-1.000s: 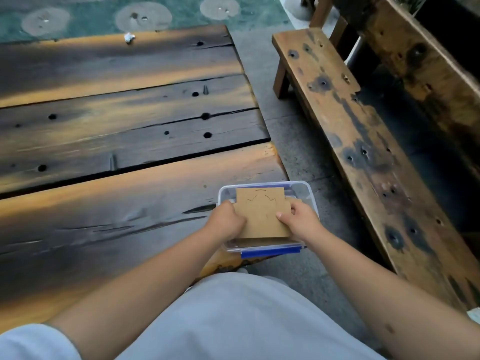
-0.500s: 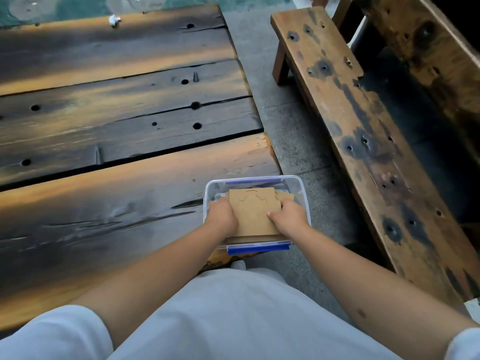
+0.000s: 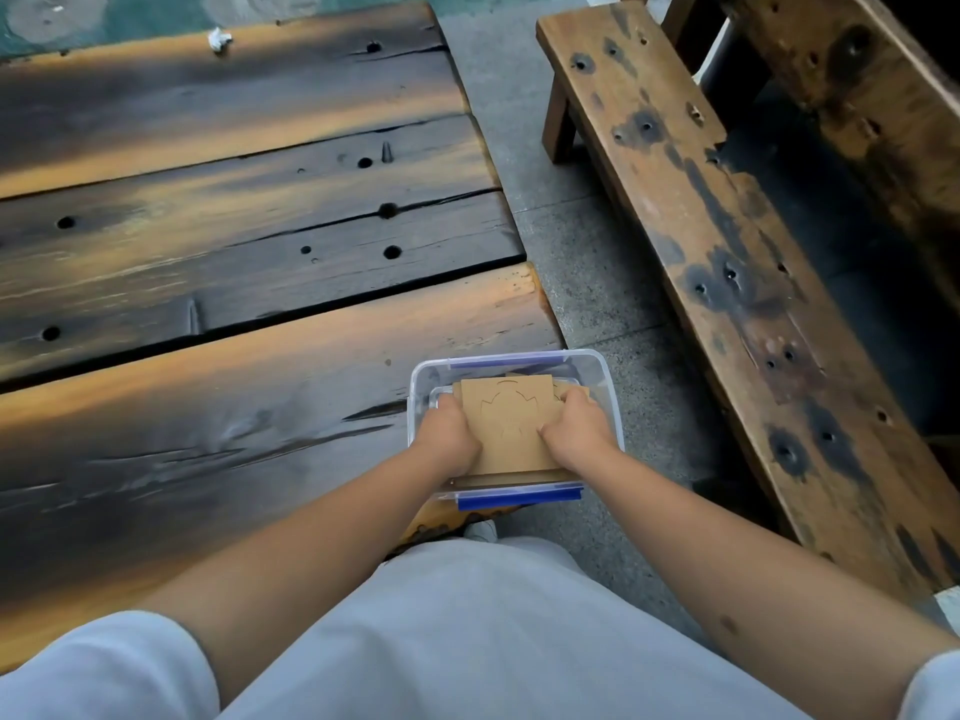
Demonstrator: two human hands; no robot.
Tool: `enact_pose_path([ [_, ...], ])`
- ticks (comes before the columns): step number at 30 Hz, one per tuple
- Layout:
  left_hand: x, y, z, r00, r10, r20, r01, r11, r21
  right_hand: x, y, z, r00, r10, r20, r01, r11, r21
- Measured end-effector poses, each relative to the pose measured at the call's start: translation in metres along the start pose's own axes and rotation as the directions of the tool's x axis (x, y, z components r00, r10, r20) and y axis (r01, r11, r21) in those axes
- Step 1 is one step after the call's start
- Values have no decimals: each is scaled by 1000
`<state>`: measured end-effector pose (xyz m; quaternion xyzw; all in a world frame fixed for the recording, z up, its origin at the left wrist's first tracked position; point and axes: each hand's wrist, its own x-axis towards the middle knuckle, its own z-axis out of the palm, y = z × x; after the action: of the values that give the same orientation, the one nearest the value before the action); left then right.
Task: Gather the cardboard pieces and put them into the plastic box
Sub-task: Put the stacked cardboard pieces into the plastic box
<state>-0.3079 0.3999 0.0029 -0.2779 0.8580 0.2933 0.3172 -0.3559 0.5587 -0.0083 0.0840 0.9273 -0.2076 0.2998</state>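
Looking down over a dark, scorched plank worktop (image 3: 249,283) dotted with bolt holes, bare apart from a small white crumpled scrap (image 3: 219,39) near its far edge. Ran alongside to the right, across a strip of grey concrete floor (image 3: 587,283): a long wooden bench (image 3: 727,262), stained black in patches, well apart from the worktop. Beyond the far edge, a green surface with pale round marks.

Sat at the near right corner of the worktop, partly overhanging the edge: a clear plastic box (image 3: 602,376) with blue clips on its near and far rims. Nothing lay between the arms and the box; only the pale grey clothing filled the bottom of the view, with a white shoe tip (image 3: 480,530) showing just under the box.

Lay inside the box: the cardboard pieces (image 3: 511,423), a brown stack, the top sheet scored with a curved cut-out outline, more edges showing beneath it at the near side and at the far right.

Pressed on the left edge of the stack: the left hand (image 3: 449,439), fingers curled down, grip closed against the cardboard. Pressed on the right edge likewise: the right hand (image 3: 576,433), fingers bent over the top sheet, grip closed on it. Hidden under both hands: the fingertips, so how far they wrapped beneath the stack could not be told
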Motion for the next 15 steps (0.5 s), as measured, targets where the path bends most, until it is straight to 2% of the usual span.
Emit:
enact_pose_path([
  [3,-4,-2,-6,997,81,-17,-82,988,-128,-3,-1,-1,1000,-13,-25,13,999,32],
  [6,-9,-4,-17,978,189,-88,-201,968,-150,-10,-3,-3,994,-64,-84,69,996,51],
  [10,-21,-15,-35,919,315,-237,-343,935,-89,-20,-9,-6,958,-233,-169,240,971,21],
  [13,-26,-28,-51,874,371,-312,-381,924,33,-24,-16,-9,899,-392,-194,372,919,-131],
  [15,-30,-39,-60,852,390,-348,-357,921,158,-27,-22,-11,863,-473,-174,431,872,-232],
])
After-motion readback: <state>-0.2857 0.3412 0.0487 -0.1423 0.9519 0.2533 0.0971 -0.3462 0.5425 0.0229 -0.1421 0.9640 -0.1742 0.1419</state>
